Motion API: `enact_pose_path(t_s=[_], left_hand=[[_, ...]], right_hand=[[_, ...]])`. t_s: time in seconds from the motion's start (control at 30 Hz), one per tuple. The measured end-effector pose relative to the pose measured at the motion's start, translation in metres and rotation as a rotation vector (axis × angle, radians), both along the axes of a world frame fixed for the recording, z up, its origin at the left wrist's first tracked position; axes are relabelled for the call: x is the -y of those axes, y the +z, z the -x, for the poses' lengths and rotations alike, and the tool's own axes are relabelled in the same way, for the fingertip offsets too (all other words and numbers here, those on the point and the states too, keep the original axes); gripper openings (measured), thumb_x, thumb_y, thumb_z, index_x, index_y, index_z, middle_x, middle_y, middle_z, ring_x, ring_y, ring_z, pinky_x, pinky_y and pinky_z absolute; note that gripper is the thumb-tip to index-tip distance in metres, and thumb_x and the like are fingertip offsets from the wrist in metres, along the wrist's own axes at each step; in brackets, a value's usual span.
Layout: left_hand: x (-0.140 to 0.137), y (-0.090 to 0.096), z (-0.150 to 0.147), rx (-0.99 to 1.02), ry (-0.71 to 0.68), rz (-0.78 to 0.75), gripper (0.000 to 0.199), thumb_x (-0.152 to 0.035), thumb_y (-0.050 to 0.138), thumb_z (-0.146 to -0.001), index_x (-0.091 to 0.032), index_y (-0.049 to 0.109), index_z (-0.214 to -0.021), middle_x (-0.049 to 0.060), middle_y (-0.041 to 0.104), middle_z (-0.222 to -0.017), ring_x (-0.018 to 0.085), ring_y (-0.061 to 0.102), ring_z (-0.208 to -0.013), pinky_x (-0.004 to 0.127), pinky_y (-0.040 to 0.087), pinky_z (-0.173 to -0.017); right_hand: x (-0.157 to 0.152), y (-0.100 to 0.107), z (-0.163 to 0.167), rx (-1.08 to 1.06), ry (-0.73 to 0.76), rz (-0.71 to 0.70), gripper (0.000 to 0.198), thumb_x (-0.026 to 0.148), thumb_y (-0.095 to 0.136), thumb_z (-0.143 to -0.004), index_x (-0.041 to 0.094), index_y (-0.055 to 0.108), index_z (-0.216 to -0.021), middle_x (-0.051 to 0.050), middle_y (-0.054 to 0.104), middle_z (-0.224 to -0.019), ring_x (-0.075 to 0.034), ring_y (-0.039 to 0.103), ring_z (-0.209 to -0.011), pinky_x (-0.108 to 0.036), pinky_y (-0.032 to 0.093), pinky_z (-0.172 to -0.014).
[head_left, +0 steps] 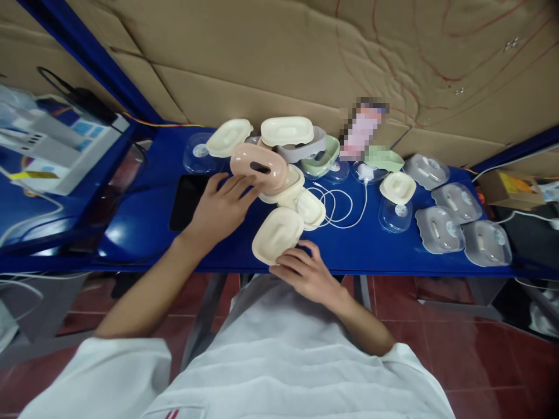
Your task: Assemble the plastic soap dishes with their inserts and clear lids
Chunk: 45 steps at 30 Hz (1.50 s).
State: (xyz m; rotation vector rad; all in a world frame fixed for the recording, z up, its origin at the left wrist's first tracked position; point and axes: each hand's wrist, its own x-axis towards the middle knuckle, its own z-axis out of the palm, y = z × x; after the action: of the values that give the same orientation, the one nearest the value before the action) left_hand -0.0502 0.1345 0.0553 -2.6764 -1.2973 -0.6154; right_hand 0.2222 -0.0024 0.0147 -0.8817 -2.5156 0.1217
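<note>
Head view: work sits at the near middle of the blue tabletop [379, 256], one cream tray [277, 233] lying between the two hands. The right hand [312, 273] is the nearer: its fingers are bent round the tray's near right edge, and this grip appears closed on it, though the contact on the underside is hidden. From that grip the tray extends away and to the left, its long axis slanting from near left to far right; the hollow side faces up. The left hand [229, 201] is farther out, past the tray's left end, palm down, fingers spread and slightly bent at the near edge of the pink cover [257, 156]. That grip looks loose; contact seems light, and no firm hold is shown. Pink cover lies beyond the left fingertips, long axis roughly left to right, dark slot [261, 167] up, above another cream piece. A smaller cream piece [312, 210] is just past the tray's far right end, with the white cable [351, 203] to its right. Black phone [186, 201] lies beside the left wrist; clear covers [440, 230] stand well apart, far right.
</note>
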Motion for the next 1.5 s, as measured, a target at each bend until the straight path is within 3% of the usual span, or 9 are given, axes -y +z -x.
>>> enact_pose_path(t_s=[0.13,0.27,0.4,0.5,0.7,0.9,1.2,1.37,1.5], left_hand=[[-0.024,0.004,-0.001,-0.065,0.03,-0.038,0.048,-0.012,0.031,-0.112,-0.016,0.071,-0.137,0.014,0.076,-0.132,0.032,0.072,-0.128,0.065,0.043,-0.119],[-0.02,0.012,0.002,-0.109,0.029,-0.095,0.042,-0.015,0.035,-0.115,-0.018,0.073,-0.131,0.009,0.078,-0.126,0.028,0.075,-0.118,0.058,0.047,-0.116],[0.032,0.025,-0.001,0.095,0.0,-0.207,0.032,-0.018,0.06,-0.108,-0.027,0.071,-0.137,0.008,0.079,-0.123,0.027,0.075,-0.11,0.05,0.05,-0.111],[0.091,0.028,-0.01,0.221,-0.016,-0.229,0.05,-0.013,0.07,-0.102,-0.025,0.062,-0.149,0.01,0.077,-0.115,0.028,0.072,-0.103,0.045,0.054,-0.094],[0.161,0.001,-0.037,0.272,0.003,-0.131,0.065,-0.002,0.066,-0.1,-0.02,0.052,-0.161,0.009,0.074,-0.105,0.024,0.069,-0.094,0.038,0.053,-0.084],[0.152,-0.022,-0.046,0.177,0.042,-0.169,0.045,-0.005,0.063,-0.102,-0.02,0.065,-0.144,0.009,0.077,-0.109,0.024,0.069,-0.092,0.04,0.049,-0.083],[0.135,-0.031,-0.037,0.171,-0.039,0.005,0.037,-0.022,0.072,-0.106,-0.025,0.065,-0.142,0.012,0.075,-0.138,0.029,0.07,-0.132,0.057,0.042,-0.127],[0.119,-0.027,-0.03,0.169,-0.193,0.072,0.041,-0.024,0.075,-0.105,-0.018,0.064,-0.144,0.015,0.073,-0.144,0.031,0.064,-0.144,0.051,0.05,-0.127],[0.117,-0.028,-0.03,0.168,-0.179,0.035,0.038,-0.032,0.079,-0.103,-0.022,0.067,-0.137,0.013,0.077,-0.136,0.031,0.072,-0.131,0.049,0.057,-0.116]], right_hand=[[0.004,0.005,0.011,-0.017,0.086,0.009,0.025,0.019,0.067,-0.108,0.028,0.078,-0.13,-0.001,0.081,-0.125,-0.017,0.07,-0.114,-0.033,0.056,-0.103],[0.002,0.011,0.013,-0.049,0.07,0.047,0.028,0.022,0.06,-0.112,0.033,0.077,-0.132,0.002,0.079,-0.13,-0.015,0.071,-0.122,-0.03,0.057,-0.11],[-0.004,0.012,-0.002,-0.113,-0.053,0.041,0.041,0.01,0.054,-0.108,0.029,0.069,-0.142,-0.006,0.075,-0.143,-0.02,0.067,-0.139,-0.043,0.051,-0.123],[-0.004,0.008,-0.017,-0.381,-0.214,0.032,0.046,0.012,0.056,-0.107,0.027,0.06,-0.15,-0.009,0.077,-0.135,-0.023,0.072,-0.129,-0.045,0.057,-0.114],[-0.009,0.008,-0.035,-0.462,-0.308,0.06,0.06,0.021,0.061,-0.107,0.03,0.043,-0.164,-0.014,0.066,-0.149,-0.03,0.064,-0.142,-0.053,0.059,-0.115],[-0.028,0.015,-0.027,-0.171,-0.112,0.07,0.049,0.025,0.06,-0.11,0.03,0.054,-0.158,-0.014,0.052,-0.168,-0.032,0.051,-0.158,-0.056,0.052,-0.124],[-0.02,0.013,-0.033,-0.199,-0.173,-0.002,0.015,0.028,0.068,-0.108,0.024,0.072,-0.122,-0.011,0.074,-0.13,-0.028,0.066,-0.137,-0.051,0.049,-0.121],[-0.012,0.013,-0.041,-0.208,-0.181,0.014,0.012,0.029,0.069,-0.108,0.025,0.072,-0.12,-0.008,0.075,-0.12,-0.026,0.069,-0.129,-0.05,0.051,-0.118],[-0.012,0.014,-0.041,-0.243,-0.143,0.096,0.016,0.025,0.066,-0.11,0.024,0.07,-0.125,-0.009,0.074,-0.13,-0.026,0.064,-0.141,-0.047,0.055,-0.118]])
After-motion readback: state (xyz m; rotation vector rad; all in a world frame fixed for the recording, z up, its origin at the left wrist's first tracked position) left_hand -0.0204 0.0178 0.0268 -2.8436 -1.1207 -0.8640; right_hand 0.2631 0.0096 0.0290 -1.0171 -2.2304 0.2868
